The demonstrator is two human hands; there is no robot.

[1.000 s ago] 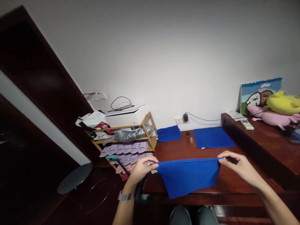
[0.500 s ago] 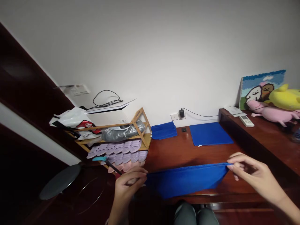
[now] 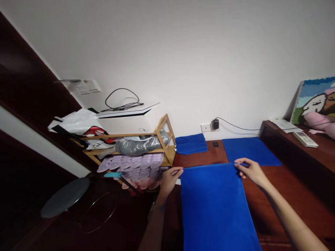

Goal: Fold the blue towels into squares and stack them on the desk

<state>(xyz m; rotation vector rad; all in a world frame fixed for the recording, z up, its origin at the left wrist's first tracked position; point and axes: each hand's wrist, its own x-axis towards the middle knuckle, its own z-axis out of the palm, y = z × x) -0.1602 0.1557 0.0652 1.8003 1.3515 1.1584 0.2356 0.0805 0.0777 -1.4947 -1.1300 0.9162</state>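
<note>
A blue cloth (image 3: 213, 205) hangs spread between my two hands, its far edge stretched taut above the brown wooden desk (image 3: 277, 195). My left hand (image 3: 170, 179) pinches the far left corner. At the far right corner my right hand (image 3: 248, 170) grips the same edge between thumb and fingers. The near part of the cloth runs out of the bottom of the view. Behind it, against the wall, lie a folded blue cloth (image 3: 191, 143) on the left and a flat blue cloth (image 3: 251, 150) on the right.
Left of the desk stands a wooden rack (image 3: 167, 150) with purple and pink slippers (image 3: 141, 164), a white box (image 3: 123, 125) and a plastic bag (image 3: 75, 123). A round stool (image 3: 65, 197) is at lower left. A remote (image 3: 305, 139) and pink plush toy (image 3: 320, 122) lie at right.
Both hands have risen and moved away from me with the blue cloth, which now shows as a long spread sheet. They are closer together. The view has turned slightly left.
</note>
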